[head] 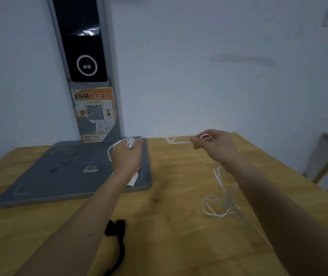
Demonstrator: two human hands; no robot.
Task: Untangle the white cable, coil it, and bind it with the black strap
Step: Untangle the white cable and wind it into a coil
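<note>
White cable (177, 140) ran taut between both hands, held up above the table (171, 196), well apart from each other. Left hand (126, 156) gripped a small bundle of loops already gathered, probably acting as the anchor for the coil. Right hand (214, 144) pinched the strand and drew it sideways, likely to pull the line straight before laying the next turn. Remaining cable trailed down behind the right forearm to a loose tangle (222, 206) on the table, so untangling looked unfinished. Black strap (117, 240) lay untouched on the near table by the left forearm, within easy reach for binding later. Grey flat base (63, 176) sat under the left hand.
</note>
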